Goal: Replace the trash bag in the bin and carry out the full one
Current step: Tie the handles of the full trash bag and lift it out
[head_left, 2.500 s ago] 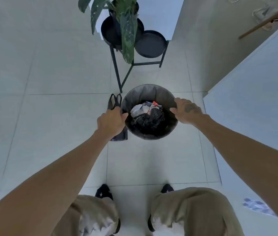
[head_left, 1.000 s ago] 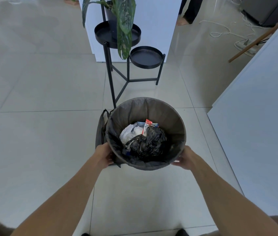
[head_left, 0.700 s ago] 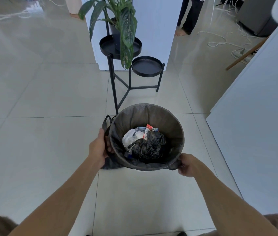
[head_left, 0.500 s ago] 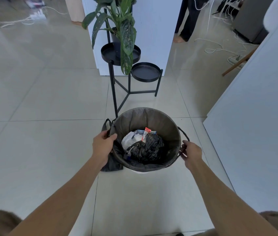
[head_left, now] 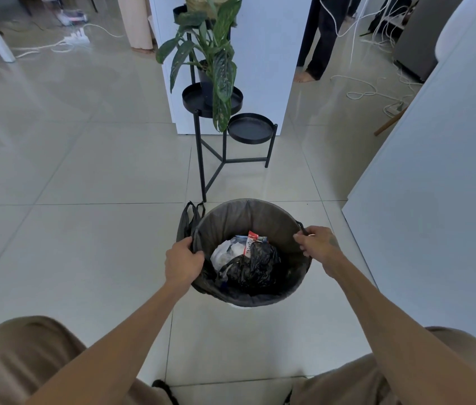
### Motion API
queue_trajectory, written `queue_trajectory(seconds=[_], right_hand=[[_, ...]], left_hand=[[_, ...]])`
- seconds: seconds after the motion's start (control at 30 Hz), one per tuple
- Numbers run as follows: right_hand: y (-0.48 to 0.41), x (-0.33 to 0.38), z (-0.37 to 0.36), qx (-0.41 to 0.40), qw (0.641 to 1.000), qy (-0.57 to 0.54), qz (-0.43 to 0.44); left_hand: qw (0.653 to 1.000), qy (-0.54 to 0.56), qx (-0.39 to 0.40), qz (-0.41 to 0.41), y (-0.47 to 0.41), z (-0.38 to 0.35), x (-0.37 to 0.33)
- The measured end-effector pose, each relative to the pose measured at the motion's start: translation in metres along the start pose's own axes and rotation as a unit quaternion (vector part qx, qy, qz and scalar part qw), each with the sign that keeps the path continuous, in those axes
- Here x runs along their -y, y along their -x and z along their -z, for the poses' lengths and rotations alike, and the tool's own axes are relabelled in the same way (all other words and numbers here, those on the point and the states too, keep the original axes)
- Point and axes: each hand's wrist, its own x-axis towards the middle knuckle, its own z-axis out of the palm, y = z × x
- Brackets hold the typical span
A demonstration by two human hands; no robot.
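Grey plastic trash bag (head_left: 245,217) sits in the bin (head_left: 238,306) on the floor between our left hand (head_left: 183,266), gripping its left edge, and right hand (head_left: 317,247), pinching its right handle; we judge the lift straight up.

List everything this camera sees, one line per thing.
trash bag: one, dark grey, lining the bin
bin: one, white sliver showing under the bag, on the floor
rubbish: several pieces, black, white and red, inside the bag
plant stand: one, black, behind the bin
plant: one, green, on the stand
cables: several, white, on the far floor
another person's legs: two, dark trousers, far right of the stand
left hand: one, bare, gripping the bag's left edge
right hand: one, bare, gripping the bag's right handle
knees: two, tan trousers, bottom corners
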Motion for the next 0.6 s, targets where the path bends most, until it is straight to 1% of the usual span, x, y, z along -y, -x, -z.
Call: queue_trajectory(seconds=[0.07,0.17,0.23,0.37,0.5,0.6], right_hand=[[0.009,0.003,0.003,0.007,1.0,0.005,0.011],[0.017,0.007,0.008,0.065,0.998,-0.008,0.001],[0.02,0.007,0.012,0.098,0.994,-0.054,-0.016],[0.027,0.011,0.019,0.13,0.982,-0.135,-0.024],[0.035,0.011,0.016,0.148,0.964,-0.221,-0.021],[0.04,0.011,0.011,0.159,0.943,-0.292,-0.023]], left_hand=[[1.0,0.01,0.008,0.027,0.0,0.007,0.0],[0.996,0.033,-0.002,0.08,-0.004,0.023,-0.003],[0.993,0.055,-0.008,0.103,-0.008,0.034,-0.008],[0.977,0.147,0.007,0.156,-0.015,0.052,-0.024],[0.953,0.248,0.027,0.172,-0.011,0.058,-0.04],[0.932,0.312,0.075,0.168,0.0,0.058,-0.048]])
